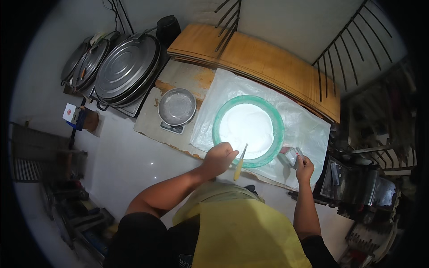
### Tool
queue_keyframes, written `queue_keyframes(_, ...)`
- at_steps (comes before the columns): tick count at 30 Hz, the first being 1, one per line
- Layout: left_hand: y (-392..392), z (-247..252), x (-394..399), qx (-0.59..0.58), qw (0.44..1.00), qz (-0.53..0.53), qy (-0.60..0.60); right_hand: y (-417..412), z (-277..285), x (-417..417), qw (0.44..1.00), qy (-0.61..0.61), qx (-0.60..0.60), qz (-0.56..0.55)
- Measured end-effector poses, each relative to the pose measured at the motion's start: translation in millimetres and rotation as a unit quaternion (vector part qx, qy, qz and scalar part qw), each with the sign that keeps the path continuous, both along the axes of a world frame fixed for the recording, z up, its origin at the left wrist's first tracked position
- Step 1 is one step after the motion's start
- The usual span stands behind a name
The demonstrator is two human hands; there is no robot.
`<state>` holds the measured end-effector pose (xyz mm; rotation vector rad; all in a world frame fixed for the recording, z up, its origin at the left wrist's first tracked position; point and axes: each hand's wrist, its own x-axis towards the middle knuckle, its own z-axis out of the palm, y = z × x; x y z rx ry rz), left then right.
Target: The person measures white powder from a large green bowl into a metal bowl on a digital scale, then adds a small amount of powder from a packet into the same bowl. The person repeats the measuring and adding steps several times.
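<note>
A round green plastic basin (218,124) holds a heap of white powder (247,129). Above its near left rim is my left hand (219,159), fingers curled into a fist; nothing shows in it. A utensil with a yellow handle and a narrow metal blade (240,164) lies across the near rim, its tip over the powder. To the right of the basin, my right hand (305,167) grips a small, shiny packet (291,155) with some red on it. Translucent plastic sheeting (305,134) is spread under the basin.
A metal bowl (177,107) sits on a small scale (172,128) to the left. Large lidded round pans (125,67) stand at the far left. Wooden boards (268,63) are stacked along the back wall, below metal wall racks (342,40). Dark metal trays (355,182) are at right.
</note>
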<state>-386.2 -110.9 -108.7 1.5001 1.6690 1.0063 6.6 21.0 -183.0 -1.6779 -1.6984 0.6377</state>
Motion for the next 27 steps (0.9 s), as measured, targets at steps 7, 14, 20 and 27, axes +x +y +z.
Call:
queue_keyframes(7,-103,-108,-90,-0.202,0.954,-0.073,0.207,30,-36,-5,0.999,-0.025,-0.033,-0.034)
queue_keyframes(14,-103,-130,-156,-0.26,0.946,0.137,0.139,-7,28,-43,0.975,-0.133,0.157,-0.09)
queue_keyframes(20,-38,-143,-236,-0.28,0.939,0.103,0.169,-64,44,-69,0.998,0.055,-0.011,-0.041)
queue_keyframes(27,-44,-135,-268,-0.218,0.968,-0.012,0.121,-159,32,-157,0.936,0.255,-0.24,-0.042)
